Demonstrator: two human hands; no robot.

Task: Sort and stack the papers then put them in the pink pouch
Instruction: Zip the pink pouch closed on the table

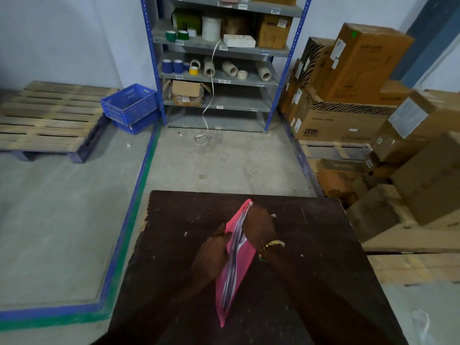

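A: Counts first. How many of each?

B: One pink pouch, two hands, one dark brown table. The papers inside are a stack of thin white and grey edges; too many and too blurred to count.

A: And beyond the table?

B: One blue-framed shelf unit, two blue crates stacked one on the other, one wooden pallet, and a heap of cardboard boxes on the right that I cannot number.

A: Where is the pouch?

B: Above the middle of the table, stood on edge, its long side running away from the person and its mouth facing up.

A: The hands?

B: The left hand is closed on the pouch's left wall, fingers pressed flat against it. The right hand grips the far right edge near the top corner; a gold bead bracelet sits on that wrist.

A: How does the pouch look?

B: Bright pink, flat, slightly spread at the top, with the paper edges showing as a pale stripe down the opening.
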